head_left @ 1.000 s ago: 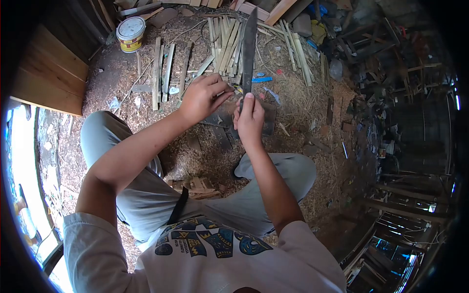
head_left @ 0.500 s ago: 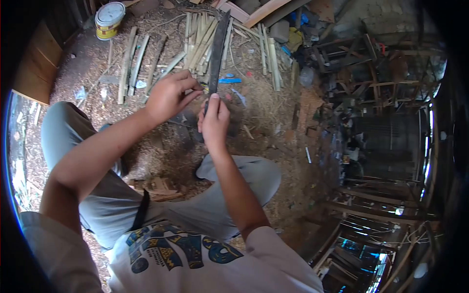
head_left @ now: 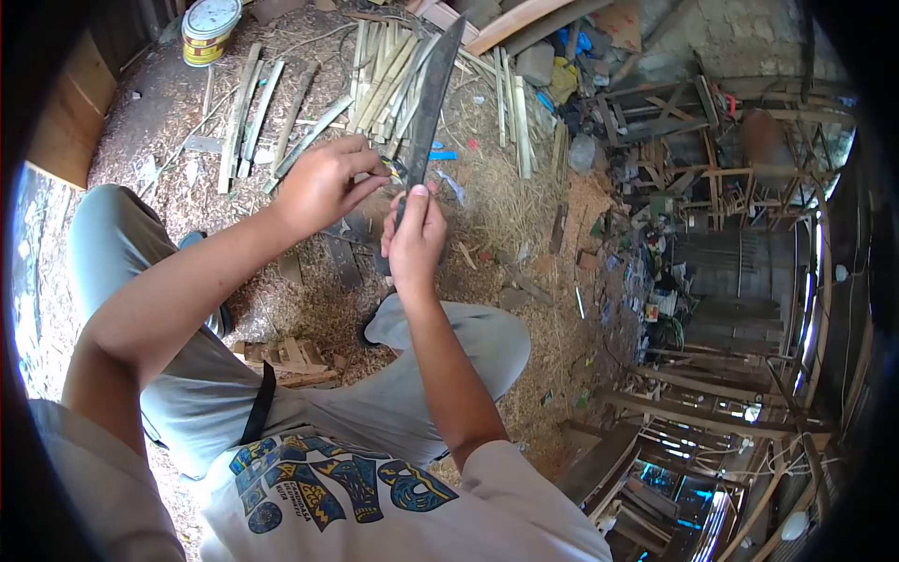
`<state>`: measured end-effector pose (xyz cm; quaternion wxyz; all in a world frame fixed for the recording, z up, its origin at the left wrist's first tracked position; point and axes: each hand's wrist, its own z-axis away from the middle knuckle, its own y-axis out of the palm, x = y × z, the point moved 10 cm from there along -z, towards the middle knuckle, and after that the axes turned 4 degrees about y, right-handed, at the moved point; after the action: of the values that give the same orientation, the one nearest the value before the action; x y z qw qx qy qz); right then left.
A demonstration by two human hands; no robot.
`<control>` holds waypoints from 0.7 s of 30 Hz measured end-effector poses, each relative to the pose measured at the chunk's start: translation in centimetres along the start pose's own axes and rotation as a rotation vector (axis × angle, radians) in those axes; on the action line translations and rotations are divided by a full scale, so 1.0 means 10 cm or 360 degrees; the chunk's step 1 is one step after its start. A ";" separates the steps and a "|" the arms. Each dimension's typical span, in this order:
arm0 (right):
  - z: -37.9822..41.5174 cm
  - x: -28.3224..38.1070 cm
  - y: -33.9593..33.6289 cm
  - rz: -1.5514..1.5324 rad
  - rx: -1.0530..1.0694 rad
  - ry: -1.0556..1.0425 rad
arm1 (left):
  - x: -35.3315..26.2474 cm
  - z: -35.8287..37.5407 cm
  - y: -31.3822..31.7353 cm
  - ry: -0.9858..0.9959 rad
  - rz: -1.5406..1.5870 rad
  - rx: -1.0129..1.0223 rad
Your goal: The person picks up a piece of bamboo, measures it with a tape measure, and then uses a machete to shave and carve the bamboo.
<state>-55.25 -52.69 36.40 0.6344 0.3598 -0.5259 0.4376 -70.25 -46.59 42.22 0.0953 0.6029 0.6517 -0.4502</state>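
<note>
A long dark machete points up and away from me, its blade leaning slightly to the right. My right hand is wrapped around its handle, thumb laid along the base of the blade. Just left of that base, my left hand is closed in a pinch, thumb and forefinger together. A small yellow-and-black piece shows at these fingertips, too small to name. Behind the blade lies a pile of split bamboo strips on the ground.
More strips lie to the left, near a paint bucket. Wood shavings and litter cover the ground. Short wood pieces lie between my legs. Stacked wooden frames stand at the right.
The machete's tip has tilted a little to the right. Both hands keep their grip and nearly the same place, while the whole view has shifted slightly.
</note>
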 end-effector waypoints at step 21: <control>0.04 0.02 0.01 0.0014 0.0004 -0.0040 | 0.05 0.00 -0.09 -0.0009 -0.0046 -0.0029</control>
<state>-55.52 -53.01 36.66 0.6254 0.3637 -0.5347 0.4366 -71.17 -46.13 42.37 0.0961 0.5912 0.6642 -0.4474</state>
